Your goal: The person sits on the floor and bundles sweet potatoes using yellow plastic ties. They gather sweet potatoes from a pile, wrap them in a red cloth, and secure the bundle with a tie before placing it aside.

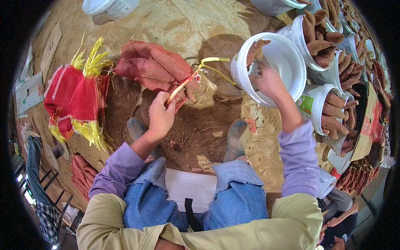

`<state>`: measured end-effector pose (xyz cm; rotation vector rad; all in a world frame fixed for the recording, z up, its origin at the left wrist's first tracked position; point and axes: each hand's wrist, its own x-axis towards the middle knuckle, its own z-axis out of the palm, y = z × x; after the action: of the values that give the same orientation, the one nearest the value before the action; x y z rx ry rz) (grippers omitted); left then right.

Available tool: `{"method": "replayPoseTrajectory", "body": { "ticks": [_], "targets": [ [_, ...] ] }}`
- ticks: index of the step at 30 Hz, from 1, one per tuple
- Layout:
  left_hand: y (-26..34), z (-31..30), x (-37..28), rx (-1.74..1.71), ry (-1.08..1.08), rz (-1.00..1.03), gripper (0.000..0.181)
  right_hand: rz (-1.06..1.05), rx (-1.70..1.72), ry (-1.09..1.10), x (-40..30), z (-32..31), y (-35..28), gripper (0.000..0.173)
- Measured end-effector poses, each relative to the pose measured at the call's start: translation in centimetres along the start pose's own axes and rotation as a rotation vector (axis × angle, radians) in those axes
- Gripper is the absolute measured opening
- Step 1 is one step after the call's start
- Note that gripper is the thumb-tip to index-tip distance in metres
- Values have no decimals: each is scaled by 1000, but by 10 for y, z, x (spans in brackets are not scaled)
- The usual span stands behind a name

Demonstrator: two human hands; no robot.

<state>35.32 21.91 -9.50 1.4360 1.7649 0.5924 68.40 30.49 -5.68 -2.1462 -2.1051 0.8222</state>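
A red mesh bag [153,64] filled with sweet potatoes lies on the dirt floor, its mouth towards the right. My left hand [162,112] pinches the rim of that mouth, where a yellow tie strip [214,59] is threaded. Inside a white plastic bucket [298,67] on the right is my right hand [267,78], close to a few sweet potatoes [254,53] along the wall; its fingertips are partly hidden, and whether it grips one is unclear. A stack of red mesh bags [78,97] with yellow ties lies at the left.
Several buckets of sweet potatoes [332,114] crowd the right side, beside a cardboard box [365,125]. Another white bucket [111,7] stands at the top left. A filled red bag [82,175] lies at the lower left. Other people [339,209] are at the lower right.
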Motion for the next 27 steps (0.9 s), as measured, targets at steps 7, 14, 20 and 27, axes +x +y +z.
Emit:
{"method": "replayPoseTrajectory", "body": {
  "ticks": [7,14,20,27],
  "targets": [
    [-10,4,-3,-435,-27,-62,8,-49,544,-131,23,31,15,52],
    [-13,1,-5,-458,-13,-45,8,-126,609,372,-82,-50,-38,41],
    [-8,4,-9,-320,26,-16,9,143,819,-220,-158,-5,-62,69],
    [11,-12,-21,-129,-69,-52,14,114,840,-581,-127,83,-63,56]
  ]
}}
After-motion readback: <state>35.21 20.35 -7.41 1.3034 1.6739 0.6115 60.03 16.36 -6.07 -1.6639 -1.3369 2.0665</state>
